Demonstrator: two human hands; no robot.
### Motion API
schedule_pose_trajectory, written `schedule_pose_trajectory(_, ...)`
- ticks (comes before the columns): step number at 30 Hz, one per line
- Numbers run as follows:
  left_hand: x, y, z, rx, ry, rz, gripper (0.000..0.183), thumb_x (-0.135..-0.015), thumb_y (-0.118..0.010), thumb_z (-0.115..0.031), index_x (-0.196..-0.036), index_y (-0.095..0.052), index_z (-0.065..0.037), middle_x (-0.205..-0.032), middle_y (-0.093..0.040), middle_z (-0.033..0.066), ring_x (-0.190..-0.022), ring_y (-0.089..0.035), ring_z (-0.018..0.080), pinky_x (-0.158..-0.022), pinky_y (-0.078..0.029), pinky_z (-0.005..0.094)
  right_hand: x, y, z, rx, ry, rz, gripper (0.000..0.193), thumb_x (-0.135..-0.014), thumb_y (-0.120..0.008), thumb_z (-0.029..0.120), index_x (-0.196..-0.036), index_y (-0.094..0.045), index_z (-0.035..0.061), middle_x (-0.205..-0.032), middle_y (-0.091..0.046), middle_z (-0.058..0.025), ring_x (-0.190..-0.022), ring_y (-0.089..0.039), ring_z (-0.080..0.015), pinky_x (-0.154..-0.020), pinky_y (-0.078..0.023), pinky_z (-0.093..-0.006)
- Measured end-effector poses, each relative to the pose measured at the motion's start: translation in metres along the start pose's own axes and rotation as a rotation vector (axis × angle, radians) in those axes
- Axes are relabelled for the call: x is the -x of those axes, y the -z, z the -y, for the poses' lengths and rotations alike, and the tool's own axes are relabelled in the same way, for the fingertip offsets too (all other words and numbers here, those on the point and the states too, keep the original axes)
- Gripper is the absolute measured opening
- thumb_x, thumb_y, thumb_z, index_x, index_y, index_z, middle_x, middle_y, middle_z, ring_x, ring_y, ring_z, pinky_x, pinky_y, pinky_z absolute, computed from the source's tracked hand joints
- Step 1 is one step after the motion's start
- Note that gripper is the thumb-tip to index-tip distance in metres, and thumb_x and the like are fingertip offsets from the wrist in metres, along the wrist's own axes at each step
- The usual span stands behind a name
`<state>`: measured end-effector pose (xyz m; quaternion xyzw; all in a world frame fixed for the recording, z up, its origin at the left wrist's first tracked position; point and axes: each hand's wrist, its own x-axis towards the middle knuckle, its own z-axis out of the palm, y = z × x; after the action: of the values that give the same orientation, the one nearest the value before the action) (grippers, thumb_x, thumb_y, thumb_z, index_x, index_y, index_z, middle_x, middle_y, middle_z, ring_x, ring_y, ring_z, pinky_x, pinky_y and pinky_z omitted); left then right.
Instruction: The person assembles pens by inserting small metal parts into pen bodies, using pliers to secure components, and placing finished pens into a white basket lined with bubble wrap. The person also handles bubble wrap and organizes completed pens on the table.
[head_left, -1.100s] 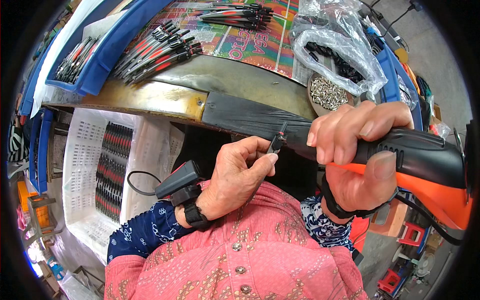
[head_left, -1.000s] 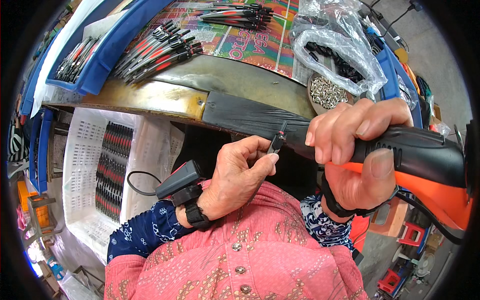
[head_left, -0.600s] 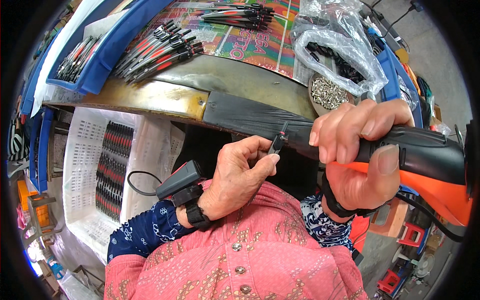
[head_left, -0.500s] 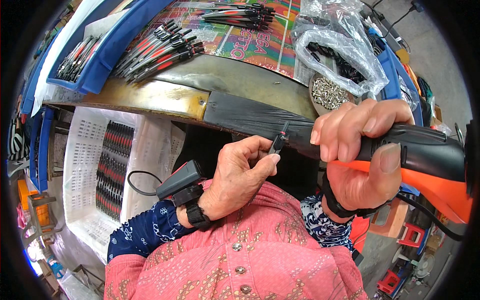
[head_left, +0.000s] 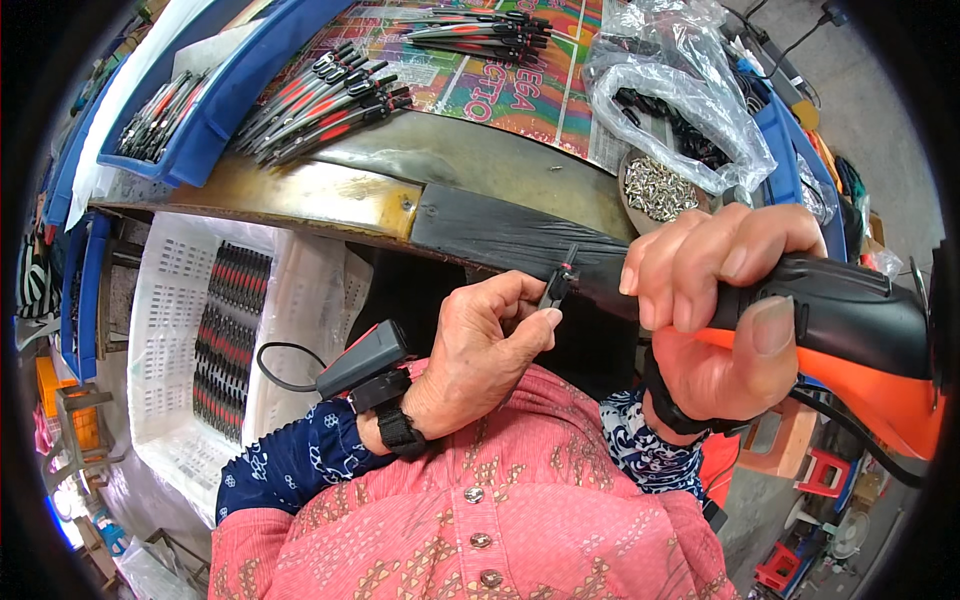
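Left hand in fingertip pinch on dark pen-like piece, right hand tight round power tool

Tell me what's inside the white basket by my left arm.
Rows of black-and-red pieces lie in the white basket; whatever is beneath them is covered and can't be seen.

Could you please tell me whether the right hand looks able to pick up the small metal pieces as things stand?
Probably not: the right hand is wrapped around the black and orange tool. The small metal pieces look close by and uncovered, so freeing that hand would likely suffice.
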<state>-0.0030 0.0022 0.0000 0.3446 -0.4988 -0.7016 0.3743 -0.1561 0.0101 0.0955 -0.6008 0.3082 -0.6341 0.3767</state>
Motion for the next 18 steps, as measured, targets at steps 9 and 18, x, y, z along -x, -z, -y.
schedule_pose_trajectory(9, 0.001, 0.001, -0.001, -0.006, 0.020, 0.015, 0.014, -0.091, -0.062, -0.005, -0.100, -0.061, 0.006, -0.073, -0.062, 0.0006, -0.066, -0.055, 0.0031, -0.059, -0.045, 0.0195, 0.000, 0.002, 0.000, -0.011, 0.005, -0.003, 0.033, -0.091, -0.062, 0.036, -0.094, -0.044, 0.0083, -0.067, -0.051, -0.0044, -0.055, -0.051, -0.0170, -0.063, -0.047, -0.0370)
schedule_pose_trajectory(18, 0.001, 0.001, -0.004, -0.123, 0.020, 0.013, 0.017, -0.091, -0.063, -0.004, -0.104, -0.062, 0.006, -0.075, -0.063, 0.0004, -0.066, -0.054, 0.0020, -0.058, -0.043, 0.0181, 0.000, 0.011, -0.001, -0.044, 0.035, -0.001, 0.033, -0.092, -0.058, 0.038, -0.094, -0.043, 0.0087, -0.067, -0.049, -0.0035, -0.055, -0.050, -0.0167, -0.063, -0.046, -0.0370)
